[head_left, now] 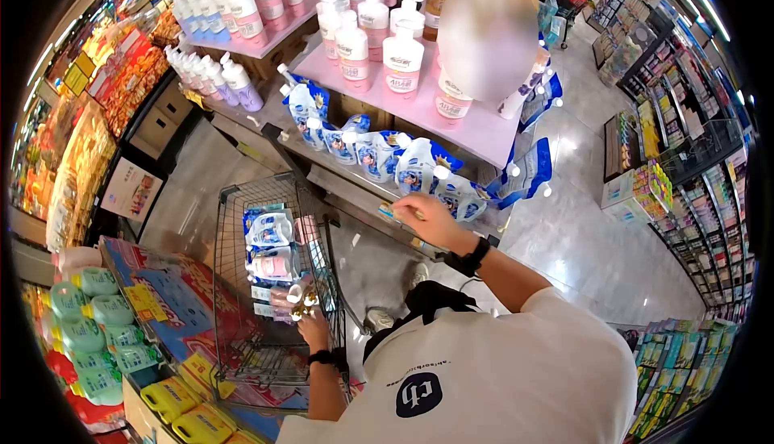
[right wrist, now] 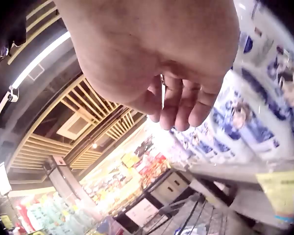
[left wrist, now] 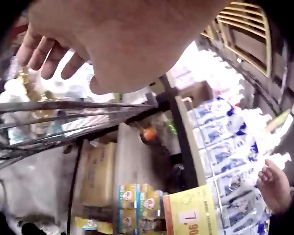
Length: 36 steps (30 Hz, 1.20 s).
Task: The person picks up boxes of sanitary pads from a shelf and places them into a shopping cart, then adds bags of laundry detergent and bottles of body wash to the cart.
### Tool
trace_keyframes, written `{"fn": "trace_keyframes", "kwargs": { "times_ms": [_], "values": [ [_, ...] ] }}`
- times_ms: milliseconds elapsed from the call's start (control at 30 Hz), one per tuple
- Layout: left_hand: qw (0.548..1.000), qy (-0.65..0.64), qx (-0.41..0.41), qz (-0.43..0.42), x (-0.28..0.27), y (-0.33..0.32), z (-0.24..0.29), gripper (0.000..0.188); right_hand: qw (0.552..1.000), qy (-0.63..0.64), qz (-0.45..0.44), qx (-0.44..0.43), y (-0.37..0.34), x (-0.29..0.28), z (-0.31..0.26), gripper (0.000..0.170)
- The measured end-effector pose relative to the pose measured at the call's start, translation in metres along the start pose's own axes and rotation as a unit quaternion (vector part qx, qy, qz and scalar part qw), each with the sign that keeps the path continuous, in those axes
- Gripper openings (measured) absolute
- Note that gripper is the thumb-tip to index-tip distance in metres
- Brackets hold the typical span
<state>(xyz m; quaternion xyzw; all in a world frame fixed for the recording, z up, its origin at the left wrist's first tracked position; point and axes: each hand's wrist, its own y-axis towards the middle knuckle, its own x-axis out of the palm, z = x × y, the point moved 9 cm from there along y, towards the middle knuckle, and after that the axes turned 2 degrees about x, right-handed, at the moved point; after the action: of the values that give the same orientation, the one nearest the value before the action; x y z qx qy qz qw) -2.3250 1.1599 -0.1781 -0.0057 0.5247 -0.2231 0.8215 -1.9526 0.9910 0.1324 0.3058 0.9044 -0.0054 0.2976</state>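
In the head view my right hand [head_left: 438,222] hovers in front of a row of blue-and-white refill pouches [head_left: 375,156] on the display shelf. Its fingers [right wrist: 183,105] hang loosely bent in the right wrist view and hold nothing. My left hand [head_left: 315,332] hangs over the shopping cart [head_left: 222,283], close to gold-and-white pump tops [head_left: 300,303] inside it. Loosely spread fingers [left wrist: 53,61] show in the left wrist view, with no item in their grasp. A blue-and-white pouch [head_left: 268,229] and a pink pouch [head_left: 270,265] lie in the cart.
Pink-and-white pump bottles [head_left: 403,61] crowd the display top. Below the pouches hangs a yellow price card [left wrist: 191,213], beside small yellow boxes [left wrist: 129,208] on a lower shelf. Green bottles [head_left: 97,311] and yellow jugs [head_left: 171,396] stand left of the cart.
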Motion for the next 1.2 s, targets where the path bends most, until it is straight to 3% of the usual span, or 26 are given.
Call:
{"fn": "trace_keyframes", "kwargs": {
  "times_ms": [100,167,233,267,367,433,500,533,633,667,733,800,833,900,933,1000,1100,1167,1200],
  "values": [
    [0.976,-0.087,0.192,0.057,-0.037,0.043,0.097,0.029,0.997,0.019,0.07,0.02,-0.007,-0.042,0.006,0.018],
    [0.973,-0.08,0.215,-0.023,-0.051,0.062,0.176,0.023,0.992,0.046,0.111,0.03,-0.005,-0.063,0.003,0.018],
    [0.935,-0.199,0.285,-0.075,-0.08,0.052,0.261,0.024,0.99,0.059,0.126,0.017,-0.004,-0.079,-0.01,0.018],
    [0.916,-0.242,0.307,-0.091,-0.089,0.049,0.299,0.025,0.985,0.118,0.114,0.058,-0.003,-0.083,-0.016,0.02],
    [0.851,-0.34,0.363,-0.166,-0.121,0.028,0.401,0.023,0.972,0.201,0.094,0.074,0.008,-0.094,-0.028,0.022],
    [0.815,-0.383,0.401,-0.167,-0.153,0.011,0.455,0.021,0.971,0.21,0.105,0.043,0.024,-0.099,-0.027,0.025],
    [0.806,-0.383,0.425,-0.153,-0.181,0.01,0.492,0.021,0.972,0.171,0.161,-0.004,0.042,-0.109,-0.032,0.028],
    [0.794,-0.386,0.449,-0.134,-0.191,0.014,0.508,0.021,0.979,0.147,0.142,-0.013,0.053,-0.11,-0.039,0.041],
    [0.771,-0.396,0.488,-0.097,-0.198,0.043,0.538,0.028,0.979,0.109,0.168,-0.024,0.082,-0.114,-0.058,0.056],
    [0.767,-0.395,0.494,-0.105,-0.197,0.051,0.544,0.028,0.982,0.103,0.154,-0.02,0.097,-0.111,-0.051,0.07],
    [0.737,-0.384,0.554,-0.049,-0.204,0.054,0.554,0.037,0.978,0.113,0.174,0.001,0.119,-0.109,-0.048,0.073],
    [0.731,-0.403,0.546,-0.066,-0.19,0.075,0.557,0.039,0.978,0.094,0.188,-0.001,0.139,-0.11,-0.043,0.083],
    [0.731,-0.417,0.535,-0.072,-0.183,0.088,0.558,0.042,0.977,0.083,0.198,0.005,0.144,-0.108,-0.038,0.083],
    [0.726,-0.402,0.557,-0.03,-0.199,0.096,0.566,0.048,0.95,-0.11,0.293,-0.017,0.145,-0.115,-0.052,0.087],
    [0.721,-0.395,0.569,-0.027,-0.199,0.1,0.572,0.051,0.947,-0.134,0.293,-0.013,0.148,-0.115,-0.053,0.088],
    [0.714,-0.391,0.58,-0.025,-0.198,0.109,0.584,0.055,0.947,-0.112,0.299,-0.002,0.156,-0.116,-0.042,0.087],
    [0.701,-0.417,0.57,-0.097,-0.188,0.118,0.606,0.059,0.945,-0.061,0.32,0.006,0.169,-0.118,-0.02,0.081],
    [0.659,-0.418,0.609,-0.138,-0.185,0.112,0.616,0.06,0.942,-0.034,0.332,0.011,0.171,-0.123,-0.011,0.076],
    [0.671,-0.415,0.603,-0.115,-0.184,0.118,0.617,0.057,0.945,-0.045,0.322,0.023,0.172,-0.124,-0.008,0.071]
  ]
}}
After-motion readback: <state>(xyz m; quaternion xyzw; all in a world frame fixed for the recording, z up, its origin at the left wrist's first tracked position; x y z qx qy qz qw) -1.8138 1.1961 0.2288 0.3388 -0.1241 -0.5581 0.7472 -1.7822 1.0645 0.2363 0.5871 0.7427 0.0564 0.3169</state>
